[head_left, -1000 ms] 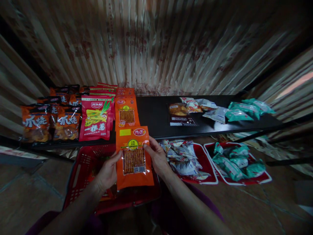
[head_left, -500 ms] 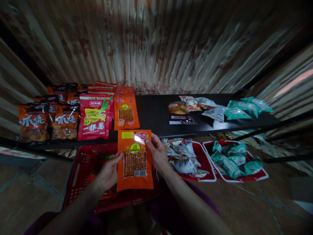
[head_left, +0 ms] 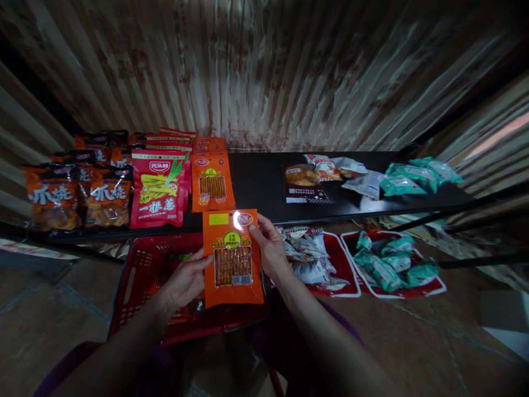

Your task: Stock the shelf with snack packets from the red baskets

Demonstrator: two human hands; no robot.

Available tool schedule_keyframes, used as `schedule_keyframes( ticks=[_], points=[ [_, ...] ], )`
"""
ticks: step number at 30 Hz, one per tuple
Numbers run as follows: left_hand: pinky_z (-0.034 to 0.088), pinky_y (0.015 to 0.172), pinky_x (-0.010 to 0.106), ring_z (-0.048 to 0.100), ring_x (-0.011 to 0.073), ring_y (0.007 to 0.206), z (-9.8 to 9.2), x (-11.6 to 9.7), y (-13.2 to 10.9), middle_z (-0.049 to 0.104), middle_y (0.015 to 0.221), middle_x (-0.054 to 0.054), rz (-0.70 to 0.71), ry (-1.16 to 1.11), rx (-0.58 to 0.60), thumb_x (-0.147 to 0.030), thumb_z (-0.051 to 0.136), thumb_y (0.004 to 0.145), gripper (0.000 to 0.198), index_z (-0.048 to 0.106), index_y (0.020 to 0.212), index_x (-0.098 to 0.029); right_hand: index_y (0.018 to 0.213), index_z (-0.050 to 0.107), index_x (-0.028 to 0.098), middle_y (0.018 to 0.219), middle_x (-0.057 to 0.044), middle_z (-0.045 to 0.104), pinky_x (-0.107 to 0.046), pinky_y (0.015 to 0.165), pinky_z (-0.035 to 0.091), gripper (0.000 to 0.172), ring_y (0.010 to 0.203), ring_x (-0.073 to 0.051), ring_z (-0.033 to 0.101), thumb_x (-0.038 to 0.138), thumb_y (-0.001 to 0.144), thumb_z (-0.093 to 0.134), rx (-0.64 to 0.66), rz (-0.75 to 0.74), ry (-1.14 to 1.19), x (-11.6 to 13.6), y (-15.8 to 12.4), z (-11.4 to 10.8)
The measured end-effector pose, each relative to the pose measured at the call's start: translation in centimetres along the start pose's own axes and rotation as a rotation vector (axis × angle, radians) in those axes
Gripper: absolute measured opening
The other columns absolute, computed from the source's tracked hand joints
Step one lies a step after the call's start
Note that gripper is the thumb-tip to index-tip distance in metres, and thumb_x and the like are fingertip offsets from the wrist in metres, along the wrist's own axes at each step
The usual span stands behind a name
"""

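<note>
Between my hands an orange snack packet (head_left: pixel 233 262) is held upright, its clear window showing brown sticks. My left hand (head_left: pixel 188 278) pinches its left edge, and my right hand (head_left: pixel 270 248) grips the upper right edge with the thumb on the front. Below it sits a red basket (head_left: pixel 134 286) with more packets inside, mostly hidden by my arms. Just behind, on the black shelf (head_left: pixel 258 184), matching orange packets (head_left: pixel 212 182) stand in a row. To their left are pink-red packets (head_left: pixel 158 190) with a yellow picture.
Orange-and-black snack bags (head_left: pixel 52 196) fill the shelf's left end. Toward the right lie a brown bag (head_left: pixel 303 182), white bags (head_left: pixel 363 184) and green bags (head_left: pixel 400 179). Under the shelf, one red basket (head_left: pixel 351 275) holds white packets, another (head_left: pixel 440 286) green ones. A pleated curtain (head_left: pixel 256 71) hangs behind.
The view has shifted slightly, so the shelf and baskets appear a little higher. Both hands still hold the orange packet, which sits slightly farther right and up in the picture.
</note>
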State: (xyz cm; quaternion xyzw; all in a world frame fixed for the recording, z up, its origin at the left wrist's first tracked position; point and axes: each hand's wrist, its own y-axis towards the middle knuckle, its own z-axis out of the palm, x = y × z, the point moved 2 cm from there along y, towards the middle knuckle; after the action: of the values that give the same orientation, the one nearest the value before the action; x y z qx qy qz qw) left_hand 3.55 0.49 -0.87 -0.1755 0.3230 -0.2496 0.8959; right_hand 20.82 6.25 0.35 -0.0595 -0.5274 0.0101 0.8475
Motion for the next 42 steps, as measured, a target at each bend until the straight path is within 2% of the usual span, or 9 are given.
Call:
schedule_keyframes(
  ticks=[5, 11, 17, 22, 28, 36, 39, 42],
  points=[
    [0.044, 0.097, 0.044, 0.062, 0.0264, 0.106, 0.1, -0.6, 0.0, 0.069, 0.109, 0.011, 0.057, 0.001, -0.022, -0.009, 0.06, 0.078, 0.041, 0.057, 0.118, -0.015, 0.1, 0.066, 0.026, 0.085, 0.003, 0.071, -0.031, 0.078, 0.05, 0.038, 0.078, -0.016, 0.064, 0.031, 0.064, 0.077, 0.049, 0.107, 0.002, 0.1, -0.4, -0.1],
    [0.044, 0.098, 0.046, 0.063, 0.0259, 0.105, -0.3, -2.4, 0.3, 0.07, 0.106, 0.01, 0.147, 0.002, -0.032, -0.01, 0.055, 0.08, 0.039, 0.054, 0.119, -0.016, 0.093, 0.07, 0.026, 0.082, 0.003, 0.071, -0.029, 0.078, 0.049, 0.032, 0.077, -0.014, 0.063, 0.031, 0.063, 0.077, 0.196, 0.153, -0.089, -0.2, -0.7, -0.1],
    [0.044, 0.098, 0.044, 0.063, 0.0259, 0.103, 0.0, -3.3, 0.2, 0.069, 0.107, 0.01, 0.196, 0.017, -0.048, -0.013, 0.057, 0.079, 0.029, 0.059, 0.108, -0.015, 0.095, 0.069, 0.026, 0.084, 0.003, 0.071, -0.028, 0.077, 0.049, 0.033, 0.076, -0.014, 0.063, 0.03, 0.064, 0.076, 0.228, 0.179, -0.108, -0.1, -0.9, -0.1],
    [0.044, 0.097, 0.044, 0.063, 0.0252, 0.103, 0.1, -4.1, 0.1, 0.069, 0.105, 0.009, 0.239, -0.009, -0.1, -0.012, 0.057, 0.079, 0.028, 0.06, 0.106, -0.015, 0.101, 0.067, 0.025, 0.093, 0.002, 0.071, -0.032, 0.083, 0.048, 0.037, 0.083, -0.016, 0.065, 0.03, 0.066, 0.075, 0.361, 0.243, -0.129, 0.0, -1.4, 0.3],
    [0.045, 0.097, 0.044, 0.063, 0.0251, 0.103, 0.2, -4.9, 0.0, 0.068, 0.107, 0.009, 0.3, -0.02, -0.127, -0.01, 0.054, 0.079, 0.036, 0.058, 0.114, -0.016, 0.106, 0.065, 0.027, 0.096, 0.002, 0.072, -0.035, 0.087, 0.047, 0.041, 0.09, -0.018, 0.064, 0.03, 0.067, 0.074, 0.439, 0.199, -0.2, 0.1, -1.7, 0.7],
    [0.043, 0.099, 0.045, 0.062, 0.0276, 0.104, -0.1, -4.2, 0.3, 0.068, 0.109, 0.011, 0.219, -0.032, -0.033, -0.011, 0.056, 0.078, 0.044, 0.055, 0.122, -0.015, 0.114, 0.061, 0.029, 0.1, 0.002, 0.07, -0.035, 0.087, 0.047, 0.045, 0.093, -0.018, 0.064, 0.026, 0.069, 0.071, 0.361, 0.131, -0.225, -0.4, -1.3, 0.5],
    [0.043, 0.098, 0.045, 0.064, 0.0265, 0.101, -0.4, -4.0, 0.6, 0.069, 0.106, 0.011, 0.226, -0.036, -0.011, -0.011, 0.056, 0.078, 0.044, 0.054, 0.122, -0.014, 0.122, 0.055, 0.028, 0.102, 0.0, 0.069, -0.036, 0.089, 0.046, 0.052, 0.095, -0.018, 0.063, 0.025, 0.071, 0.069, 0.354, 0.056, -0.282, -0.6, -1.3, 0.4],
    [0.043, 0.098, 0.045, 0.065, 0.0255, 0.098, -0.5, -3.7, 0.7, 0.07, 0.104, 0.011, 0.219, -0.05, -0.015, -0.01, 0.054, 0.08, 0.039, 0.057, 0.119, -0.013, 0.125, 0.054, 0.027, 0.117, -0.002, 0.063, -0.036, 0.099, 0.04, 0.054, 0.107, -0.019, 0.058, 0.021, 0.072, 0.066, 0.308, -0.074, -0.387, -0.7, -1.3, 0.3]
  ],
)
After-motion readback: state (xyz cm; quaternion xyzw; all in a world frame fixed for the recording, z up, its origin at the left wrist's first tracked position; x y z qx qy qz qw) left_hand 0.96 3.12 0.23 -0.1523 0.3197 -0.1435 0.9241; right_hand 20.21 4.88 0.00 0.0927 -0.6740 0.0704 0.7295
